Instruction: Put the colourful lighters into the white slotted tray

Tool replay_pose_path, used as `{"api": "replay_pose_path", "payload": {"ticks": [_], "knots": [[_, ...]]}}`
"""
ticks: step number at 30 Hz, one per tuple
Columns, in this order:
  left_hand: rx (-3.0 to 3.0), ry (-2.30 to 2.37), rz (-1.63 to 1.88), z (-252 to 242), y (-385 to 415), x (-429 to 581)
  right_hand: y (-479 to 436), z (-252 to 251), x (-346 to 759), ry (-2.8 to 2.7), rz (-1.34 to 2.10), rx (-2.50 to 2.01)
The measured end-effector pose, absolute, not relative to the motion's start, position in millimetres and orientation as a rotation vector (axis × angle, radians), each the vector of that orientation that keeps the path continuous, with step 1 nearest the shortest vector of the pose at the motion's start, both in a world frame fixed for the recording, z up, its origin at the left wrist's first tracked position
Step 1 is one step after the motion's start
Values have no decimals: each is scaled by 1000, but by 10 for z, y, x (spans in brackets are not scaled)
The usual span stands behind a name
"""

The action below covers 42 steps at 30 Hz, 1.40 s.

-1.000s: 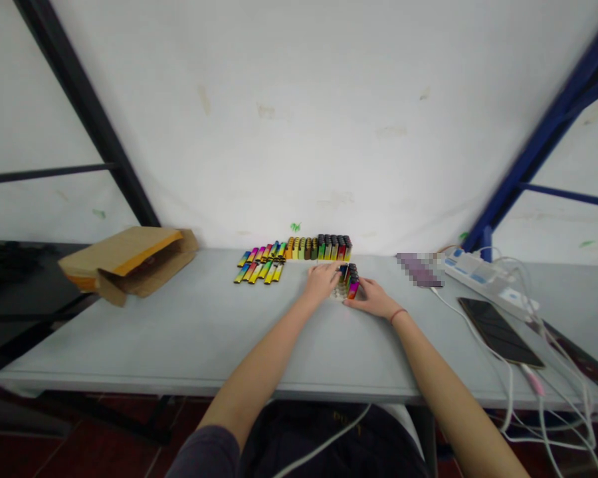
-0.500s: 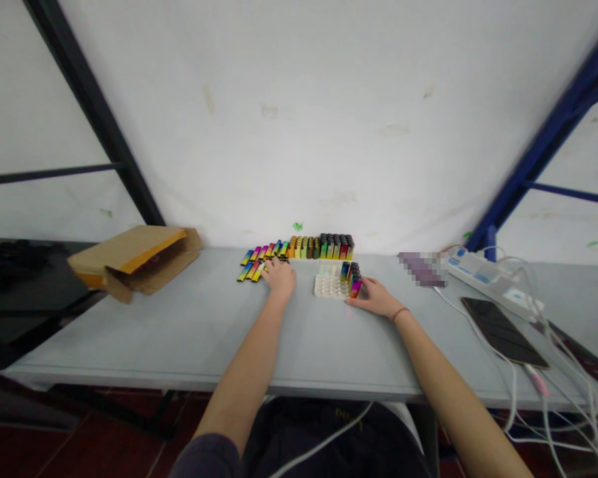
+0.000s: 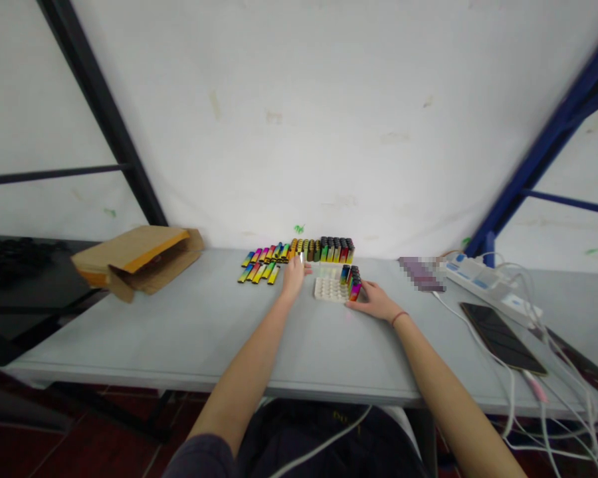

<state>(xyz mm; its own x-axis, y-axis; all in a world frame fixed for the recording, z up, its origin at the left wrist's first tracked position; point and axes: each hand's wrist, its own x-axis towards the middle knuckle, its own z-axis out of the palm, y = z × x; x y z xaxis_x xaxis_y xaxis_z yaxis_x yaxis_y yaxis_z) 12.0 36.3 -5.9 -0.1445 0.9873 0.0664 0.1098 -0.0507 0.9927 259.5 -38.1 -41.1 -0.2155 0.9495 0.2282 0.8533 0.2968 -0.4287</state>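
My left hand (image 3: 294,275) is raised just left of a white tray with round holes (image 3: 331,290), its fingers closed on a lighter (image 3: 301,257) whose pale, shiny end sticks up. Several colourful lighters (image 3: 355,291) stand upright at the tray's right end. There my right hand (image 3: 377,302) grips the tray's right edge, thumb along the front corner and fingers at the side. Loose lighters (image 3: 257,272) lie in two rows to the left of my left hand.
Behind the tray stand a block of black-topped lighters (image 3: 337,249) and a golden-topped group (image 3: 306,247). An open cardboard box (image 3: 137,255) lies at the left. On the right are a pixelated phone-like object (image 3: 422,273), a dark phone (image 3: 502,337), a power strip (image 3: 493,285) and white cables.
My left hand has moved right from the loose lighters towards the tray, with a lighter lifted in it. My right hand stays at the tray's right end.
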Motion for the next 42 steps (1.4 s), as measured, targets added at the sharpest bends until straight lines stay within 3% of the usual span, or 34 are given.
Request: {"api": "replay_pose_path", "payload": {"ticks": [6,42], "knots": [[871,1043,1324,-18,348,191,-369,-440,2607,-2110,287,-1585],[705,1122,1382,-149,379,186,-345,-474,2629,-2122,272,-1598]]}}
